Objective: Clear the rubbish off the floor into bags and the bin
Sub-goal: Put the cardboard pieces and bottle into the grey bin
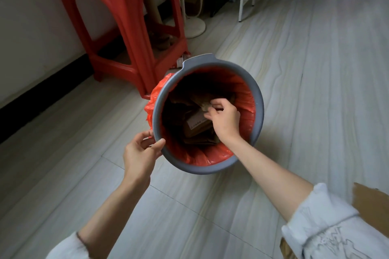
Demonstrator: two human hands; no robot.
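We could not tell what the brown scraps (201, 99) deep in the bin (259, 109) were; shadow hid them. The cardboard box (371, 202) was cut off at the right edge, the red stool (117, 6) at the top.

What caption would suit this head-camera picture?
Right hand pushes crumpled brown paper into the red-lined grey bin, left hand holding its rim.
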